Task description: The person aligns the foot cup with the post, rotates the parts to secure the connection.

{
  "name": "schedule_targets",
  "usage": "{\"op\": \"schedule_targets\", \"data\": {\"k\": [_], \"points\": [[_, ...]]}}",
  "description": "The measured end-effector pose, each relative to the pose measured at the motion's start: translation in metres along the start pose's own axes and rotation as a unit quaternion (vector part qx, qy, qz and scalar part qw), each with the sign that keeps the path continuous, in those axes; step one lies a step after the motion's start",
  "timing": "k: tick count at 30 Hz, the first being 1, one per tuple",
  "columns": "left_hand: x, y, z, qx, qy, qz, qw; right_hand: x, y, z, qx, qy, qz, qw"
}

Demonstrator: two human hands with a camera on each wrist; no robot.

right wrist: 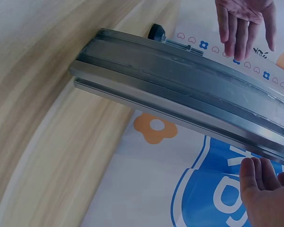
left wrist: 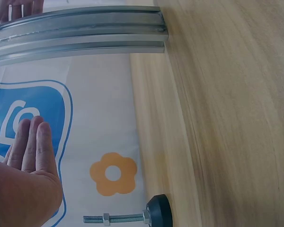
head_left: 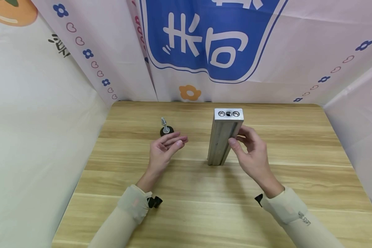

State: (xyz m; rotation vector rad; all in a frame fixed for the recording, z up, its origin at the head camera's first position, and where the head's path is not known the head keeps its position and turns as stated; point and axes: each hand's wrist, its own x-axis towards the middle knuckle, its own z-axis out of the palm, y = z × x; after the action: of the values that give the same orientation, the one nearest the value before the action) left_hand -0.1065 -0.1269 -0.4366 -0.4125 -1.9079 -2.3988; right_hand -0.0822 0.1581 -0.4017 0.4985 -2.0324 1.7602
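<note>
Sleeves nearest cam; r. hand at upright metal profile on tabletop, fingers bent, can't tell if gripping; l. hand empty, fingers fairly straight, just beside threaded foot; step's prob. steadying profile, next prob. calls for l. hand taking foot; head view: foot's base part-covered, r. fingertips part-hidden

From here, white characters, not reliably readable, mark the blue panel beyond the fingers.
</note>
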Motion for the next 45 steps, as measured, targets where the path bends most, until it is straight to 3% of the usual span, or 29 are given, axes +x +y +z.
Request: {"op": "schedule_targets", "data": {"k": [16,30,45], "points": [[-0.003,-0.003,-0.002,-0.001,0.008,-0.010,0.9999,0.012,-0.015,0.000,0.010,0.005,0.002,0.9999],[-0.005,-0.006,-0.003,0.001,0.009,-0.014,0.9999,0.021,-0.025,-0.001,0.013,-0.002,-0.033,0.9994],[-0.006,-0.008,-0.002,-0.003,0.007,-0.010,0.9999,0.030,-0.034,-0.003,0.037,0.007,-0.021,0.9991]]}}
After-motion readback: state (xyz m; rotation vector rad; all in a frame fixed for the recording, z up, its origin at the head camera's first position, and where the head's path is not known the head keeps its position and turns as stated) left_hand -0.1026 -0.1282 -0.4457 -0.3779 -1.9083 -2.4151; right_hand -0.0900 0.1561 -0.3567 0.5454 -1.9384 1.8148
